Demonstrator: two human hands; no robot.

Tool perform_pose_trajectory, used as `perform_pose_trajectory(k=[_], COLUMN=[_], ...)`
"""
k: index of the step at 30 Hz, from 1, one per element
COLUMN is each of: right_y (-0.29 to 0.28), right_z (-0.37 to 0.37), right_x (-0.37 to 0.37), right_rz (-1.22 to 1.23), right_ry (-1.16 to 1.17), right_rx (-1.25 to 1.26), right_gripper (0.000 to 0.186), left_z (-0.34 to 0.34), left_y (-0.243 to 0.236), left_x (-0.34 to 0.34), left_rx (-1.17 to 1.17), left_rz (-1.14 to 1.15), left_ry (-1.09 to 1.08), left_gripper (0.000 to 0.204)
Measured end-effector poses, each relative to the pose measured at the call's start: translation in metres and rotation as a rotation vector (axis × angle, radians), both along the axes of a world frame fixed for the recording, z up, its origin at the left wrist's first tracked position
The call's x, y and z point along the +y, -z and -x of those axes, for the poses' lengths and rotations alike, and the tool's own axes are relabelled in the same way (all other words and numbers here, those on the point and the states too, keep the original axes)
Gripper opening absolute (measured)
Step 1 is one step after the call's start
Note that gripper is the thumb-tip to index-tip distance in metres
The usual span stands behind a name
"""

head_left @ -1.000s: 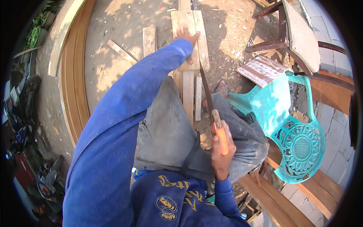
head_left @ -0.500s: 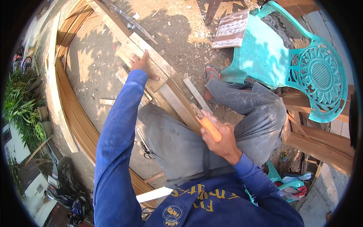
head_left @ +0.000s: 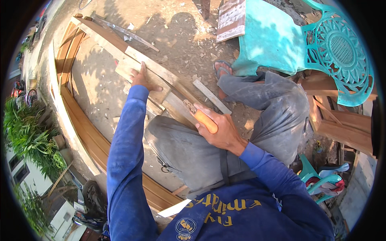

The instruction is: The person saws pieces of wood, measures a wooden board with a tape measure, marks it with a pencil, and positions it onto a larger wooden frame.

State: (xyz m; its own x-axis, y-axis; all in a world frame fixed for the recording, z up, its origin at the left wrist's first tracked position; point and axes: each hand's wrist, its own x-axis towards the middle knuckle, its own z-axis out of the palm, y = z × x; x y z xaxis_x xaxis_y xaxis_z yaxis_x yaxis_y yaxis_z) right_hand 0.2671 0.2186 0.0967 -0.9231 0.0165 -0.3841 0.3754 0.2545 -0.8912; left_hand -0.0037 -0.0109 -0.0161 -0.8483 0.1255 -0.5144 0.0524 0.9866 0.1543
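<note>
My left hand (head_left: 146, 82) presses on a pale board (head_left: 130, 68) with its fingers spread; a narrower board (head_left: 150, 66) lies alongside, both on longer timber (head_left: 177, 106) that runs toward my lap. My right hand (head_left: 219, 130) is wrapped round the orange handle (head_left: 205, 120) of a hand saw, nearer me than the pale boards. The saw's blade lies along the line of the timber and is hard to make out.
A turquoise plastic chair (head_left: 273, 36) with a painted panel (head_left: 229, 20) stands at upper right. Large brown timber frames (head_left: 90, 126) lie at left and others (head_left: 341, 120) at right. Loose offcuts (head_left: 211, 96) lie on the ground; plants (head_left: 28, 132) and motorbikes (head_left: 92, 201) border the left.
The view has turned, so the boards now slant to upper left. My right hand with the saw has moved up and left, closer to my left hand, which stays on the board.
</note>
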Motion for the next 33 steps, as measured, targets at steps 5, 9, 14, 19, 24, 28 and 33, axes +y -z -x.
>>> perform_pose_trajectory(k=[5,9,14,19,24,28,33], right_y=[0.020,-0.023,-0.028,0.026,-0.007,-0.031,-0.020], right_z=[0.058,-0.033,-0.050,0.058,-0.001,-0.059,-0.034], right_x=[-0.021,0.014,0.016,-0.021,0.001,0.024,0.010], right_rz=[-0.095,-0.067,-0.059,-0.072,-0.060,-0.045,-0.060], right_ry=[-0.008,0.001,0.052,0.000,0.007,0.107,0.058], right_rx=[0.161,0.148,0.247,0.221,0.132,0.292,0.141], right_gripper=[0.051,0.054,0.057,0.051,0.052,0.054,0.053], left_z=[0.001,0.001,-0.001,-0.001,0.002,0.001,0.000], left_y=[-0.007,-0.007,-0.007,-0.009,-0.003,-0.002,-0.005], left_x=[0.003,0.004,0.004,0.004,0.003,0.000,0.002], left_rx=[-0.026,-0.032,-0.030,-0.036,-0.048,-0.023,-0.033], left_rz=[0.017,0.051,0.038,0.047,0.044,0.020,0.051], left_ry=[0.007,0.020,0.020,0.010,-0.006,0.009,0.002], left_gripper=[0.159,0.159,0.157,0.156,0.157,0.158,0.158])
